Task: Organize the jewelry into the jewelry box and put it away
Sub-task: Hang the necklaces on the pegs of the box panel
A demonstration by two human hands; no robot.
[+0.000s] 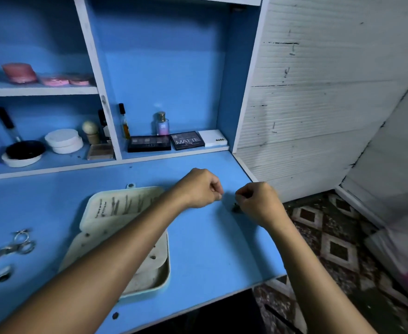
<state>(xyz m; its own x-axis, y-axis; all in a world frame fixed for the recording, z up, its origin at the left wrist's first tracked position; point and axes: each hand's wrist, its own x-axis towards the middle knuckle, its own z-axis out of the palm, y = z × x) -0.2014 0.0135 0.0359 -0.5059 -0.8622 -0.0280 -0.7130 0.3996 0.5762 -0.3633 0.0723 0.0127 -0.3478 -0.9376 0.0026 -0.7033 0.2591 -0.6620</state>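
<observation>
left grip (201, 189) clenched, contents unclear | right grip (258, 201) pinching a small dark jewelry piece (235, 208) | open jewelry box (125, 237) on the surface (210, 249), left of both grips | rings (10, 249) farther left

Pretty dim here, flat bluish cast over my desk (198, 237), soft shadows only. Wide lens bends the edges, and the rings (12, 247) far left look smeary.
</observation>
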